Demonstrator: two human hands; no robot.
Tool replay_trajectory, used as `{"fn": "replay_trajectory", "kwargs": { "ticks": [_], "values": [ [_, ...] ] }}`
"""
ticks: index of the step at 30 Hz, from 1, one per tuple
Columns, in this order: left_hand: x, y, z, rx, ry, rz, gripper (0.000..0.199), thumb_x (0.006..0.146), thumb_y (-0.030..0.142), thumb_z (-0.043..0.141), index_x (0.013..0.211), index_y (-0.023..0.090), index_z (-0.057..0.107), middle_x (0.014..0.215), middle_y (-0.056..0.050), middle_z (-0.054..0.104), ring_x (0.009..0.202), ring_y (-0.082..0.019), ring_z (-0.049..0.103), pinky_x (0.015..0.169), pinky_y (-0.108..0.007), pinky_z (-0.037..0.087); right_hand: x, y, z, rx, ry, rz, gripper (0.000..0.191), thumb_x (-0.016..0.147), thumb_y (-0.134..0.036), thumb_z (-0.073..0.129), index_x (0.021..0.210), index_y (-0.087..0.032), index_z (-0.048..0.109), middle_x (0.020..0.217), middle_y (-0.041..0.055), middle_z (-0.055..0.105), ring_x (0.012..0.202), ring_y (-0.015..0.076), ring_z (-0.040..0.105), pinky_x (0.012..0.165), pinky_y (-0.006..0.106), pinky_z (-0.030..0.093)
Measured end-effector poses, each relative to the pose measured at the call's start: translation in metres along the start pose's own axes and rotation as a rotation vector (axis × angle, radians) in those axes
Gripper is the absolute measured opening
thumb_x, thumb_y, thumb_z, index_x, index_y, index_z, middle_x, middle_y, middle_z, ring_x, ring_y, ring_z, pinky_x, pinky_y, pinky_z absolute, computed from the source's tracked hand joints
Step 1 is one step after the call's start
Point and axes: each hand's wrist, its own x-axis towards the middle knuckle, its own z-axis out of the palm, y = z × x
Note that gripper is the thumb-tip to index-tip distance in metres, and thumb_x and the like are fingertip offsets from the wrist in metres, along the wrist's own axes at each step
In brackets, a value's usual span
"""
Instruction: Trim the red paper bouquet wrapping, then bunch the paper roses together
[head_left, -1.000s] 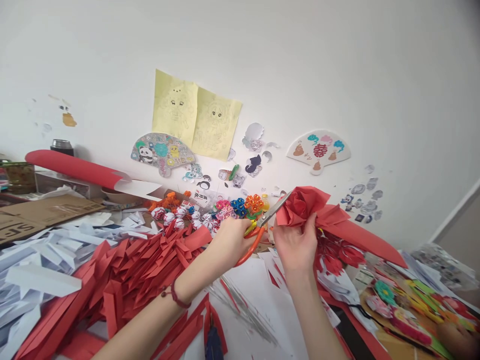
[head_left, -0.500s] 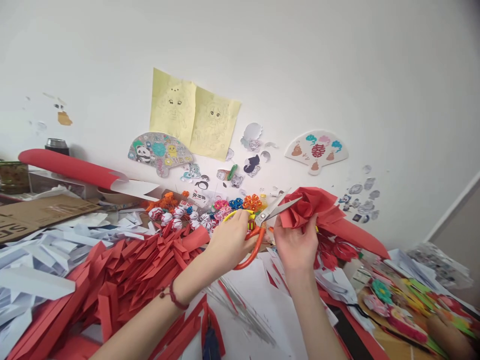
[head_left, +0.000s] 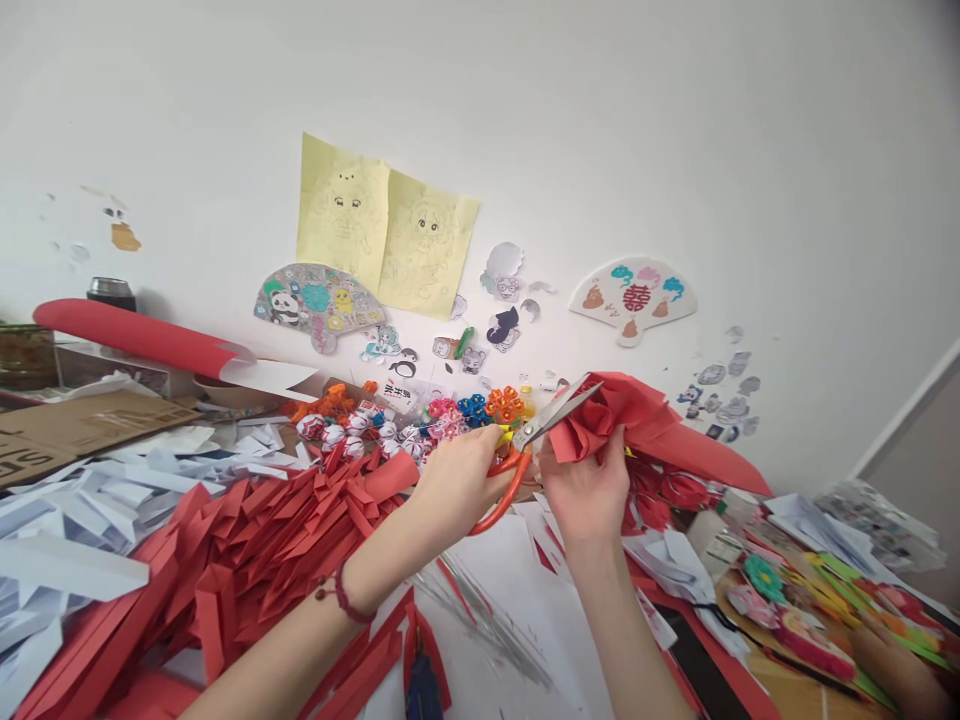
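My left hand (head_left: 463, 468), with a dark red cord bracelet (head_left: 346, 597) on its wrist, is closed round the handles of a pair of scissors (head_left: 517, 462). One visible handle loop is orange, and a bit of yellow shows by the fingers. The narrowly parted blades reach the near-left edge of a red paper flower (head_left: 596, 418). Cupped beneath that flower, my right hand (head_left: 589, 495) grips it from below with thumb and fingers. Folded red petals hide part of the fingers and the blade tips' exact contact.
Folded red paper strips (head_left: 300, 535) and white strips (head_left: 82, 520) heap up at left. Thin wires (head_left: 487, 625) and dark-blue-handled pliers (head_left: 424, 685) lie on white paper in front. Small craft flowers (head_left: 472, 410) line the wall. A blurred brownish shape (head_left: 896, 665) shows at lower right.
The scissor blades have drawn closer together at the flower's edge. My right hand has shifted slightly left with the flower, which is tilted a little differently.
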Motion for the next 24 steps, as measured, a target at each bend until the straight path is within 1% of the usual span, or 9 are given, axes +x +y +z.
{"fn": "replay_trajectory", "kwargs": {
  "ticks": [3, 6, 10, 14, 16, 21, 24],
  "values": [
    [0.001, 0.0, 0.0, -0.004, 0.001, 0.009, 0.033, 0.091, 0.049, 0.041, 0.072, 0.022, 0.035, 0.066, 0.001, 0.056, 0.058, -0.017, 0.052, 0.051, -0.024, 0.024, 0.0, -0.002, 0.0, -0.001, 0.014, -0.001, 0.029, 0.09, -0.043, 0.053, 0.107, -0.024, 0.066, 0.115, 0.0012, 0.068, 0.103, 0.0131, 0.065, 0.09, 0.029, 0.054],
    [0.002, 0.001, -0.002, 0.028, -0.009, 0.002, 0.034, 0.09, 0.05, 0.042, 0.072, 0.022, 0.034, 0.066, 0.0, 0.057, 0.059, -0.017, 0.054, 0.051, -0.025, 0.023, 0.001, -0.004, 0.0, -0.002, 0.041, -0.01, 0.027, 0.089, -0.042, 0.054, 0.103, -0.024, 0.068, 0.112, 0.0002, 0.069, 0.101, 0.0123, 0.065, 0.087, 0.027, 0.055],
    [0.002, 0.004, -0.006, 0.077, -0.043, -0.027, 0.035, 0.09, 0.052, 0.04, 0.072, 0.022, 0.035, 0.068, -0.001, 0.058, 0.061, -0.019, 0.056, 0.051, -0.025, 0.022, 0.002, -0.004, 0.0, 0.006, 0.065, -0.03, 0.028, 0.09, -0.041, 0.053, 0.107, -0.023, 0.067, 0.113, -0.0002, 0.069, 0.104, 0.0123, 0.064, 0.088, 0.026, 0.055],
    [0.002, 0.004, -0.007, 0.082, -0.058, -0.027, 0.04, 0.09, 0.057, 0.038, 0.07, 0.022, 0.033, 0.062, 0.0, 0.055, 0.058, -0.019, 0.055, 0.05, -0.026, 0.021, 0.001, -0.004, 0.001, 0.012, 0.075, -0.033, 0.031, 0.09, -0.042, 0.054, 0.111, -0.022, 0.066, 0.113, 0.0003, 0.069, 0.108, 0.0129, 0.063, 0.091, 0.026, 0.054],
    [0.002, 0.003, -0.007, 0.087, -0.061, -0.019, 0.04, 0.09, 0.058, 0.037, 0.07, 0.023, 0.034, 0.061, 0.0, 0.055, 0.057, -0.019, 0.054, 0.049, -0.026, 0.021, 0.001, -0.004, 0.001, 0.023, 0.096, -0.024, 0.031, 0.09, -0.041, 0.054, 0.11, -0.021, 0.066, 0.113, 0.0005, 0.069, 0.107, 0.013, 0.063, 0.089, 0.025, 0.055],
    [0.0, 0.001, -0.012, 0.119, -0.059, 0.013, 0.033, 0.091, 0.05, 0.037, 0.072, 0.023, 0.037, 0.063, 0.0, 0.056, 0.055, -0.017, 0.051, 0.049, -0.026, 0.019, -0.001, -0.004, 0.004, 0.037, 0.103, -0.055, 0.03, 0.091, -0.04, 0.053, 0.109, -0.021, 0.066, 0.111, 0.0008, 0.069, 0.101, 0.0127, 0.066, 0.085, 0.024, 0.057],
    [-0.001, 0.001, -0.014, 0.12, -0.05, 0.02, 0.035, 0.091, 0.052, 0.037, 0.072, 0.023, 0.037, 0.062, 0.001, 0.054, 0.053, -0.016, 0.047, 0.048, -0.025, 0.018, -0.002, -0.005, 0.004, 0.033, 0.1, -0.063, 0.028, 0.091, -0.04, 0.052, 0.106, -0.021, 0.067, 0.106, -0.0001, 0.071, 0.101, 0.0129, 0.066, 0.086, 0.026, 0.057]
  ]
}}
